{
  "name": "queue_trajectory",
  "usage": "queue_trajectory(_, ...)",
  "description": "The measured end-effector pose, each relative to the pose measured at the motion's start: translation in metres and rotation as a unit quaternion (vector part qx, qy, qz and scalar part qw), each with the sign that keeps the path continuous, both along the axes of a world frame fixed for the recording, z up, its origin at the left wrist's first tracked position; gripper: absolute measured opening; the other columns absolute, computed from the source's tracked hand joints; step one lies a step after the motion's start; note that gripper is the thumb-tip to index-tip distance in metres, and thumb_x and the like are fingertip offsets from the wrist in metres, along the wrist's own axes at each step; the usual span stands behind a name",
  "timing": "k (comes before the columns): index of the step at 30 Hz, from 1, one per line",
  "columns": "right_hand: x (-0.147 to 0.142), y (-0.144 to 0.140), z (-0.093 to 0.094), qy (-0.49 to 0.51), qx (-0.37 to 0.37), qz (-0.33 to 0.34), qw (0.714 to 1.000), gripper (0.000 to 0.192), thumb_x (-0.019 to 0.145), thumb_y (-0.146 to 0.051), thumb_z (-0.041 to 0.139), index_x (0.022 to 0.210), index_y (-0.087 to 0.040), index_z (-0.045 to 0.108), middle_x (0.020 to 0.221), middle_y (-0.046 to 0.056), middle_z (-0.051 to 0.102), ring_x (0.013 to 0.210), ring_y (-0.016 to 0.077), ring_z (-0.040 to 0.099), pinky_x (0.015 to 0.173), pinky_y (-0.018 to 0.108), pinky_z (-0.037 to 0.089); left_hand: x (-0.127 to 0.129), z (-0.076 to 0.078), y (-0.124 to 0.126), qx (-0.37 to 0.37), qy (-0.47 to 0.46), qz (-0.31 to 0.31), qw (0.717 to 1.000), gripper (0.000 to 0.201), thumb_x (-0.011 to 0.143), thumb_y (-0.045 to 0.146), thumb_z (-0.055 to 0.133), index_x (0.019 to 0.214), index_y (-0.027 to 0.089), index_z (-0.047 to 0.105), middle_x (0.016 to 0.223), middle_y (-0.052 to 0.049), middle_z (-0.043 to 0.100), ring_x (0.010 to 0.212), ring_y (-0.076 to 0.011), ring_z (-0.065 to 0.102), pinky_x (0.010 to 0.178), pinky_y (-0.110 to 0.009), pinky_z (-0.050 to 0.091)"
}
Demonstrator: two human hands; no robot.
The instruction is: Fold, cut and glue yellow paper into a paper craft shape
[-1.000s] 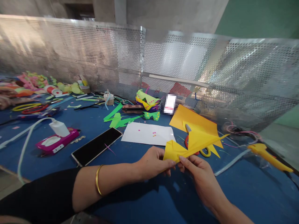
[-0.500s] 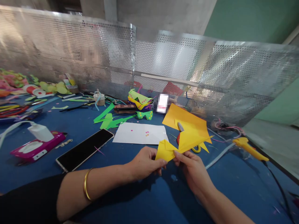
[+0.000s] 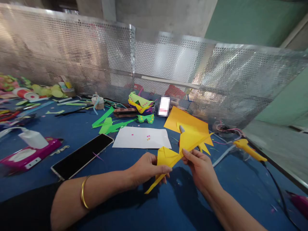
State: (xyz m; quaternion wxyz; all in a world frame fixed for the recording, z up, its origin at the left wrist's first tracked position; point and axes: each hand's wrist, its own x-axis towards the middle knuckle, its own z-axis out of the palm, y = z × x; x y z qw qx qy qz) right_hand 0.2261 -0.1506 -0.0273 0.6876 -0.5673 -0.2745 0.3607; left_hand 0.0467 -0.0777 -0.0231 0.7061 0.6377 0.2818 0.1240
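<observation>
A yellow paper cut-out (image 3: 192, 141) with pointed ends and a narrow middle spans both hands above the blue table. My left hand (image 3: 150, 168) pinches its left half, thumb on top, and a pointed tip hangs below the fingers. My right hand (image 3: 198, 163) grips it just right of the narrow middle, thumb in front. Creases show on the left half. Behind the cut-out lie orange-yellow paper (image 3: 192, 119) and scissors (image 3: 182, 129), mostly covered. A white sheet (image 3: 141, 138) with a few tiny paper bits lies beyond my left hand.
To the left are a black-screened phone (image 3: 83, 157) and a magenta power strip (image 3: 45, 152) with a white plug. A yellow glue gun (image 3: 250, 150) lies at right. Green paper strips (image 3: 106, 123) and stacked paper masks (image 3: 141, 102) stand before a perforated metal screen (image 3: 168, 61).
The cut-out has opened out: its left part, folded before, now extends to a tip below my left hand. My right hand has shifted slightly up and along it. The view has turned slightly right.
</observation>
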Motion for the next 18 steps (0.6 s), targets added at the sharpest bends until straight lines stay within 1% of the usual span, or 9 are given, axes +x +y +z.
queue_trajectory(2, -0.003, -0.001, -0.003, -0.011, -0.004, 0.016, 1.000, 0.040, 0.049, -0.046, 0.089, 0.049, -0.016, 0.063, 0.051, 0.000, 0.057, 0.052, 0.0109, 0.046, 0.053, 0.024, 0.038, 0.000, 0.002, -0.002, 0.006, -0.007, -0.002, 1.000, 0.031, 0.070, 0.043, 0.073, 0.070, 0.012, 0.071, 0.063, -0.004, 0.069, 0.053, -0.0119, 0.059, 0.058, -0.026, 0.048)
queue_trajectory(5, -0.008, -0.002, -0.006, -0.014, -0.009, 0.041, 0.999, 0.040, 0.053, -0.048, 0.087, 0.050, -0.016, 0.062, 0.052, 0.001, 0.057, 0.053, 0.0115, 0.047, 0.054, 0.025, 0.038, 0.000, 0.006, -0.004, 0.012, 0.000, 0.017, 1.000, 0.024, 0.068, 0.037, 0.074, 0.069, 0.013, 0.071, 0.061, -0.003, 0.068, 0.052, -0.0113, 0.057, 0.057, -0.024, 0.047)
queue_trajectory(7, -0.010, -0.001, -0.008, -0.014, -0.012, 0.054, 0.998, 0.040, 0.055, -0.049, 0.086, 0.051, -0.017, 0.062, 0.052, 0.001, 0.057, 0.053, 0.0116, 0.047, 0.054, 0.025, 0.038, 0.000, 0.007, -0.005, 0.018, 0.014, 0.034, 0.999, 0.020, 0.068, 0.034, 0.071, 0.071, 0.014, 0.071, 0.059, -0.002, 0.068, 0.051, -0.0109, 0.056, 0.054, -0.023, 0.044)
queue_trajectory(10, -0.009, 0.001, -0.009, -0.015, -0.026, 0.069, 0.997, 0.040, 0.058, -0.050, 0.085, 0.053, -0.016, 0.064, 0.053, 0.002, 0.059, 0.053, 0.0118, 0.048, 0.054, 0.026, 0.038, 0.000, 0.009, -0.005, 0.035, 0.034, 0.048, 0.998, 0.017, 0.068, 0.030, 0.067, 0.068, 0.014, 0.071, 0.054, -0.001, 0.065, 0.048, -0.0103, 0.054, 0.049, -0.022, 0.041)
queue_trajectory(12, -0.006, 0.002, -0.008, -0.016, -0.029, 0.059, 0.998, 0.041, 0.058, -0.050, 0.085, 0.053, -0.016, 0.064, 0.053, 0.002, 0.059, 0.053, 0.0115, 0.048, 0.055, 0.026, 0.038, 0.001, 0.010, -0.005, 0.040, 0.033, 0.048, 0.997, 0.016, 0.067, 0.029, 0.066, 0.064, 0.014, 0.070, 0.052, -0.001, 0.064, 0.047, -0.0106, 0.054, 0.050, -0.022, 0.042)
queue_trajectory(14, -0.001, 0.003, -0.006, -0.012, -0.026, 0.035, 0.999, 0.041, 0.054, -0.049, 0.087, 0.053, -0.015, 0.064, 0.052, 0.001, 0.058, 0.053, 0.0110, 0.047, 0.054, 0.025, 0.037, 0.001, 0.011, -0.005, 0.044, 0.024, 0.045, 0.998, 0.015, 0.067, 0.028, 0.066, 0.062, 0.014, 0.068, 0.051, -0.001, 0.064, 0.048, -0.0106, 0.055, 0.052, -0.023, 0.044)
queue_trajectory(18, 0.009, 0.005, -0.001, 0.044, -0.011, 0.006, 0.999, 0.038, 0.048, -0.042, 0.091, 0.056, -0.015, 0.065, 0.053, 0.000, 0.057, 0.052, 0.0097, 0.046, 0.049, 0.023, 0.036, 0.003, 0.009, -0.004, 0.039, 0.014, 0.046, 0.998, 0.013, 0.068, 0.026, 0.067, 0.061, 0.016, 0.065, 0.050, 0.001, 0.062, 0.047, -0.0105, 0.055, 0.053, -0.023, 0.044)
